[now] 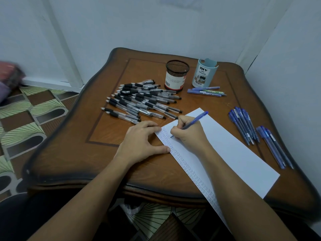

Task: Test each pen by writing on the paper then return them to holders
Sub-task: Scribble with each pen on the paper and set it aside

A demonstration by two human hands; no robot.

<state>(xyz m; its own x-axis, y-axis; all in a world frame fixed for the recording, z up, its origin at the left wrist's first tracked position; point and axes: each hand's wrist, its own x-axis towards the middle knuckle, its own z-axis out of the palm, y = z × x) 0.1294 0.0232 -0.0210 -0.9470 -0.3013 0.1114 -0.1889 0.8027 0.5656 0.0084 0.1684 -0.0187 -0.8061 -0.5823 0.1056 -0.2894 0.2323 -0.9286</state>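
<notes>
My right hand (189,134) pinches the light, stiff-looking pen (197,119) near its tip; my flat left hand (139,141) pins the flimsy paper (234,150).

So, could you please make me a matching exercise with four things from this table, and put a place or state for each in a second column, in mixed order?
Column one:
1. black wire-mesh pen holder
2. pile of clear plastic pens with black grips
3. blue plastic pen
4. long white paper sheet

Column two:
A. gripped by the right hand
B. pressed at its edge by the left hand
C. heaped on the wooden table
D. standing upright beside the light blue plastic holder

Pairs: 1-D, 2-C, 3-A, 4-B.
</notes>
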